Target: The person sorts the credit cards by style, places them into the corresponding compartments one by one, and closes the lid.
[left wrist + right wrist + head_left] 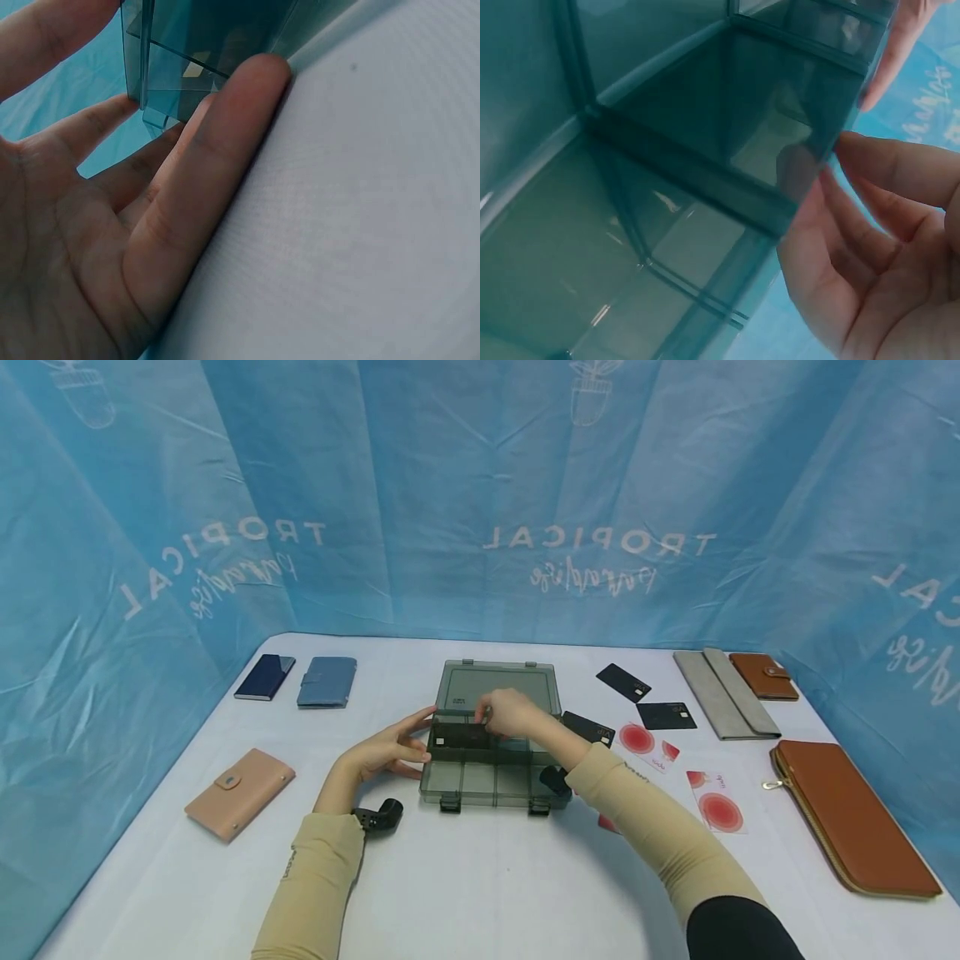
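A translucent grey-green compartment box (480, 785) stands on the table with its lid (498, 685) raised at the back. My left hand (390, 747) rests its fairly straight fingers against the box's left side. In the left wrist view, those fingers (217, 157) touch the wall. A black card (459, 737) with a gold chip stands in the back left compartment. My right hand (510, 714) reaches over the box and pinches the card's upper edge near its right end. In the right wrist view, the thumb and fingers (892, 161) meet at a dark edge; the fingertips are partly hidden.
Black cards (666, 716) and red-and-white cards (720, 810) lie right of the box. Further right are a grey wallet (723, 693), a small brown wallet (763, 677) and a brown zip wallet (855, 818). Left lie a pink wallet (240, 793), a blue wallet (327, 682) and a navy holder (265, 677).
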